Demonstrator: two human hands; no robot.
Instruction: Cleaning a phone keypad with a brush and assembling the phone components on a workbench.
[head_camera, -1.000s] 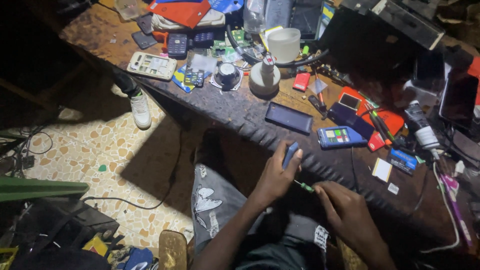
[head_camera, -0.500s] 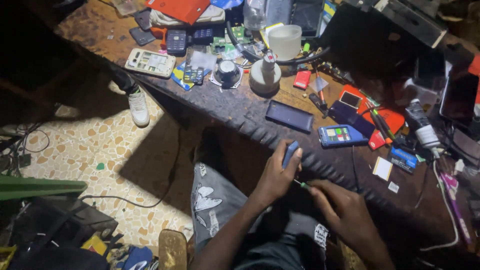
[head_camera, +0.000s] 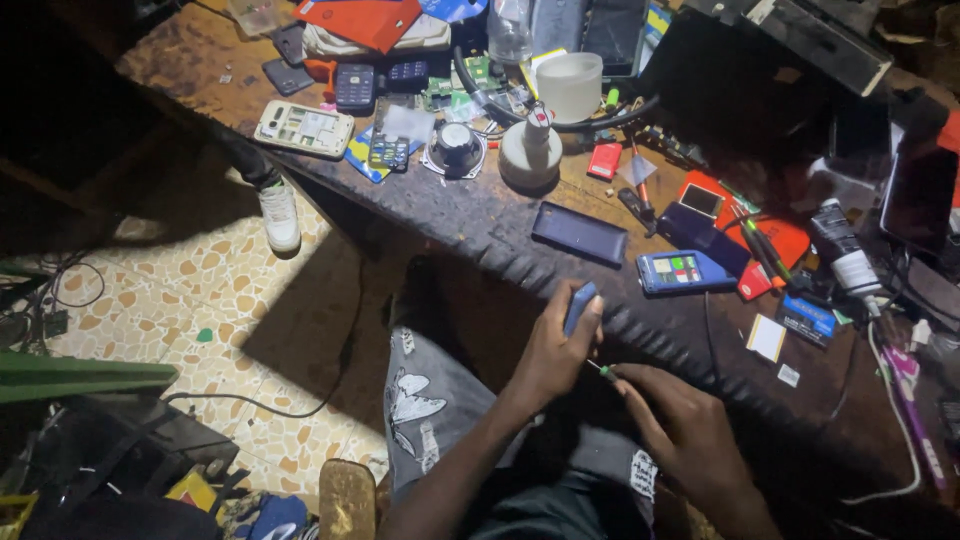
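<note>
The left hand (head_camera: 555, 350) comes up from the lap with the forearm rising from the lower middle of the view, the wrist a little bent, and the fingers closed around a small dark blue phone (head_camera: 580, 307), which stands almost upright just below the edge of the table (head_camera: 450, 205). The thumb lies along one side of the phone and the other fingers wrap behind it. The right hand (head_camera: 680, 430) comes in from the lower right, its back turned up, the fingers curled and pinching a thin screwdriver (head_camera: 603, 370) with a green grip. The tip of the screwdriver points up and left toward the left hand, near the lower end of the phone; I cannot tell if it touches. Both hands are above the knees in grey jeans (head_camera: 430, 420). On the table above lie a dark flat phone (head_camera: 579, 232) and, to its right, a blue device (head_camera: 686, 271) with a lit screen.
</note>
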